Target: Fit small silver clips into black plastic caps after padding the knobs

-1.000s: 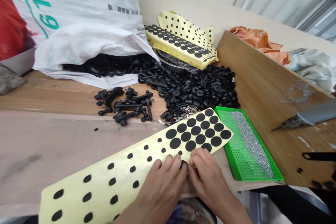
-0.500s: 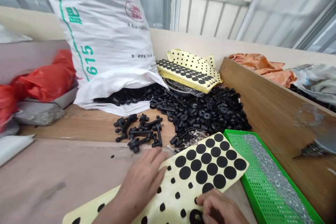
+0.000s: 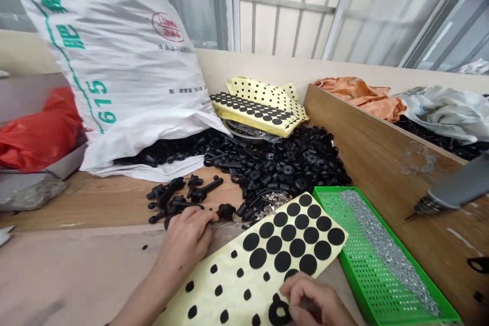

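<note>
My left hand [image 3: 188, 238] reaches into a small group of black plastic crank-like parts [image 3: 173, 194], its fingers closed on one black plastic crank part [image 3: 226, 212] whose knobbed end sticks out past the fingertips. A pale yellow backing sheet [image 3: 229, 280] lies under and between both hands. Large round black stickers [image 3: 282, 261] fill its far right part, while only small black dots sit on the nearer part. At the sheet's lower right, my right hand [image 3: 315, 298] is curled, thumb and finger against a black ring-shaped piece [image 3: 278, 313]; the palm side is hidden.
A green perforated tray [image 3: 367, 265] of small silvery pieces stands at right. Behind are a heap of black parts [image 3: 290, 163], more sticker sheets [image 3: 260, 107] and a big white sack [image 3: 130, 61]. A grey power tool [image 3: 454, 191] lies near the wooden divider [image 3: 367, 132].
My left hand has gone from the sheet's edge to the crank parts and taken hold of one. The right hand stays by the ring piece. The view has turned slightly right.
</note>
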Demonstrator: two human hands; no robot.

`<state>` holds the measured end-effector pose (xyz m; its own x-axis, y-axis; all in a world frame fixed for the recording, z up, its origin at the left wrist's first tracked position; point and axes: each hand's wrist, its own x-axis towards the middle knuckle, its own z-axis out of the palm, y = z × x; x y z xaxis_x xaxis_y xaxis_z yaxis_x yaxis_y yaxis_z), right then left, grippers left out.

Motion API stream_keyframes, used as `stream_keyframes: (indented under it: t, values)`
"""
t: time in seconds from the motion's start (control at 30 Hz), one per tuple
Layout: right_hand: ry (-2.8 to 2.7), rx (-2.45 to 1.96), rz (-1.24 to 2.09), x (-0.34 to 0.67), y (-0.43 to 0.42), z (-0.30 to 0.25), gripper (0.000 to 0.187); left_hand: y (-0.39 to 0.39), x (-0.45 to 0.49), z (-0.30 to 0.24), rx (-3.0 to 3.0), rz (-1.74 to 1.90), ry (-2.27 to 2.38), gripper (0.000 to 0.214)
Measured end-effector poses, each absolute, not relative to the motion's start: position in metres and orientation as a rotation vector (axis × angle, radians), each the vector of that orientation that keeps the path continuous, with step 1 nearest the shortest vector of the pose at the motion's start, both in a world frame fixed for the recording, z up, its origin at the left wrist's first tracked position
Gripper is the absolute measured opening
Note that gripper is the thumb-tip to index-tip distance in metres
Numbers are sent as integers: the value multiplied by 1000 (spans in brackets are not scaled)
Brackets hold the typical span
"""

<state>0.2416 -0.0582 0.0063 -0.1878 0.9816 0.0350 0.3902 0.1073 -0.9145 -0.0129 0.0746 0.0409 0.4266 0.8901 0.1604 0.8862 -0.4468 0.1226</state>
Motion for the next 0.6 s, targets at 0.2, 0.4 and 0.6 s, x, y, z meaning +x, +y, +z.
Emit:
stream_keyframes:
  t: [0.2,0.4,0.6]
  values:
    - [-1550,-1335,1073,235,-54,8,18,44,-7,35,2816,84,1592,46]
    - [-1460,-1286,1131,232,-52,19,17,56,15,41,2542,169,1507,48]
    - [-1202,-1216,1269,235,-46,31,16,36,17,41,1532,463,1119,45]
